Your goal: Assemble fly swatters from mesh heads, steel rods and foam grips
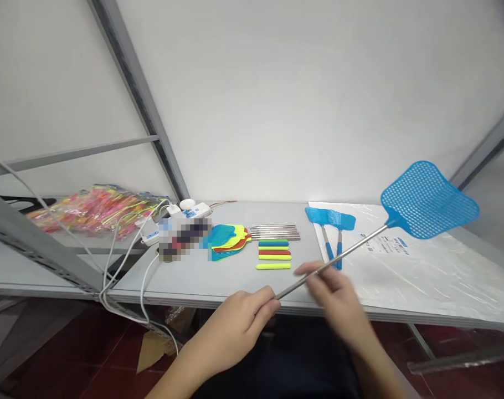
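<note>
A fly swatter with a blue mesh head (428, 199) and a thin metal rod (351, 250) is held up slantwise, its head to the upper right. My left hand (247, 316) is closed round the lower end, hiding whatever handle is there. Further up the rod, my right hand (337, 302) has its fingers and thumb about the metal, slightly blurred by motion. Beyond them on the shelf lie several loose handles in yellow (273, 266), red and blue-green. Behind these is a row of metal rods (276, 231), and to the left a pile of coloured swatter heads (229, 241).
Two shorter blue swatters (340, 220) rest at the edge of a white plastic sheet (451, 271) on the right. Power strips (200, 211) with white cables (143, 282) stand on the left, near a grey metal post (139, 100). Bagged colourful items (98, 210) lie beyond it.
</note>
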The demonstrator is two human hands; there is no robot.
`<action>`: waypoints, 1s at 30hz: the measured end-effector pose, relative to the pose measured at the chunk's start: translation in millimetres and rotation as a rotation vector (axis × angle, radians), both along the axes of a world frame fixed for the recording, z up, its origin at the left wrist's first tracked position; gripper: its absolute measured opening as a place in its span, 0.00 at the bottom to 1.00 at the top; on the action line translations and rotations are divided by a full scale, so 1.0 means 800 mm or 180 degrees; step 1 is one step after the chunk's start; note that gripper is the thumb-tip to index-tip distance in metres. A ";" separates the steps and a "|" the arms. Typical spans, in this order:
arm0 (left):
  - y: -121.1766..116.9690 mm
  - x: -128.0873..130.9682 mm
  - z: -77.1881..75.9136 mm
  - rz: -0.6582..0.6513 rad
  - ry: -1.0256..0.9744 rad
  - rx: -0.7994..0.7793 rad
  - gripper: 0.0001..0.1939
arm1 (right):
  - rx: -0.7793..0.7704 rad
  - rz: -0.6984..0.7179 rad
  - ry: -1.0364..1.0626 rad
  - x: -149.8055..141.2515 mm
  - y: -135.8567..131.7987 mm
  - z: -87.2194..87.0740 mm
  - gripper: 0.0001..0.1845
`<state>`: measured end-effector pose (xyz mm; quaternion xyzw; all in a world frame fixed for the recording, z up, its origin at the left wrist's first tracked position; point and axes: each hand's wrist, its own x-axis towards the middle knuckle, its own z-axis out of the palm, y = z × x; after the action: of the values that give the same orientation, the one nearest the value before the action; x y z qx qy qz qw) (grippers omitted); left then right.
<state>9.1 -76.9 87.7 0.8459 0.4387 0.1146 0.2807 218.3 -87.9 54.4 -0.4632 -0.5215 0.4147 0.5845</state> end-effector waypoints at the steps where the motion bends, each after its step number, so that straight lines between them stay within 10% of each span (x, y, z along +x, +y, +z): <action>1: -0.004 0.000 -0.004 -0.0004 0.0032 0.0053 0.19 | -0.0108 0.0231 0.0043 -0.013 -0.007 -0.006 0.15; 6: -0.006 -0.013 -0.013 -0.0054 0.0364 0.0264 0.18 | -0.0187 0.0262 0.0610 -0.026 -0.010 -0.018 0.20; 16: 0.003 -0.048 0.001 0.0124 0.0641 0.0615 0.19 | 0.0575 -0.0764 0.1589 0.051 0.037 0.037 0.16; 30: 0.024 -0.054 -0.020 0.0070 0.1124 0.1351 0.18 | 0.1264 -0.1542 0.2104 0.139 0.041 0.043 0.14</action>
<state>-34.2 -57.5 71.5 0.8879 0.4561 0.0578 0.0151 329.8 -55.4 89.0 -0.2936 -0.2530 0.2835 0.8772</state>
